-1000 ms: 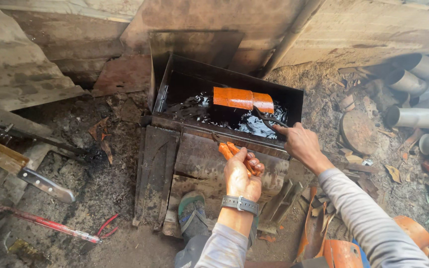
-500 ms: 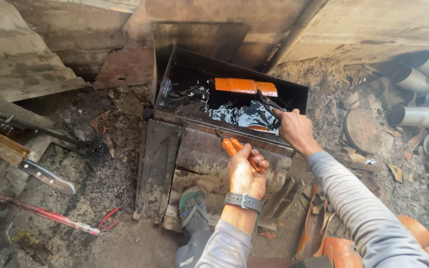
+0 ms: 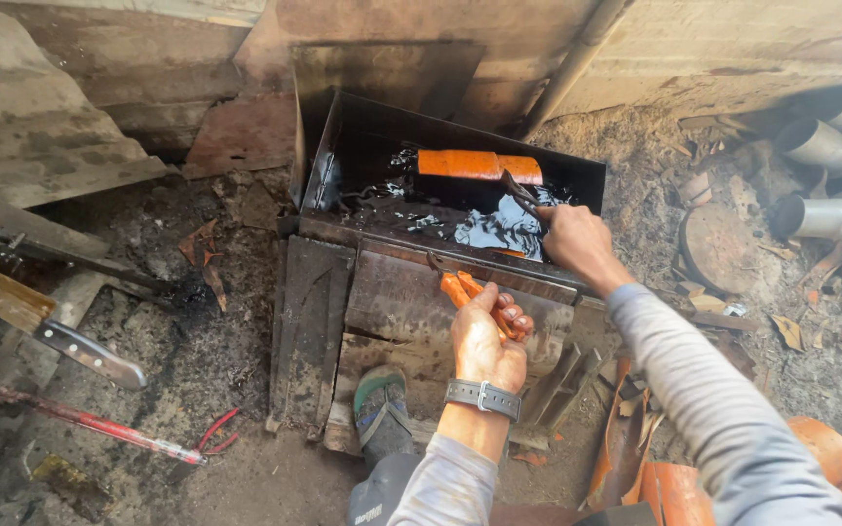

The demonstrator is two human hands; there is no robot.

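A black metal tray (image 3: 577, 170) holds dark shiny liquid, with an orange tube-shaped piece (image 3: 478, 165) lying in it at the back. My right hand (image 3: 577, 244) reaches over the tray's near right rim and grips a thin dark tool (image 3: 518, 192) whose tip dips toward the liquid near the orange piece. My left hand (image 3: 487, 336), with a grey wristwatch, is closed around orange-handled pliers (image 3: 462, 288) just in front of the tray, over the dark metal plates (image 3: 397, 302). A foot in a green sandal (image 3: 380, 409) rests below.
Grey pipes (image 3: 825, 216) are stacked at the right. Orange clay pieces (image 3: 816, 443) lie at the lower right. A large knife (image 3: 90, 353) and red-handled long tool (image 3: 119, 429) rest on the dirt at left. Wooden boards stand behind.
My right hand has moved from the tray's near rim up into the tray, now holding the dark tool by the orange piece. My left hand stays on the pliers.
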